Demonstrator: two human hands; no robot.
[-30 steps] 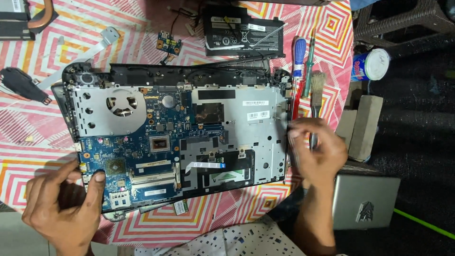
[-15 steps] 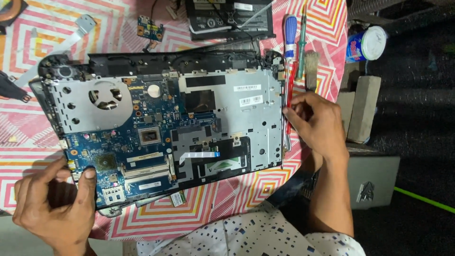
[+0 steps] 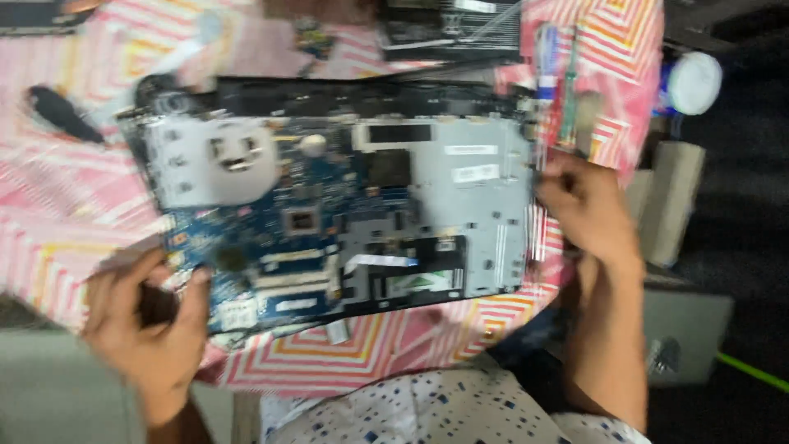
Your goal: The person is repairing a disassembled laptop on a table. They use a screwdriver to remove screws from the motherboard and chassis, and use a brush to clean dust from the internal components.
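An opened laptop base (image 3: pixel 485 205) lies on a pink and red zigzag cloth (image 3: pixel 66 214), showing its blue circuit board (image 3: pixel 271 247), round fan (image 3: pixel 234 156) and grey metal plate. My left hand (image 3: pixel 152 321) grips the base's near left corner, thumb over the board's edge. At the base's right edge, my right hand (image 3: pixel 583 205) has its fingers curled and pinched together. Motion blur hides whether they hold anything.
A blue-handled screwdriver (image 3: pixel 546 57) and a green one (image 3: pixel 569 99) lie beyond the right hand. A white-lidded jar (image 3: pixel 690 82), pale blocks (image 3: pixel 670 205) and a grey box (image 3: pixel 682 329) stand off the cloth on the right. A black part (image 3: pixel 62 115) lies far left, and a black unit (image 3: pixel 452 25) sits at the top.
The view has swung and blurred. My right hand moved up along the laptop's right edge. The left hand kept its grip on the near left corner.
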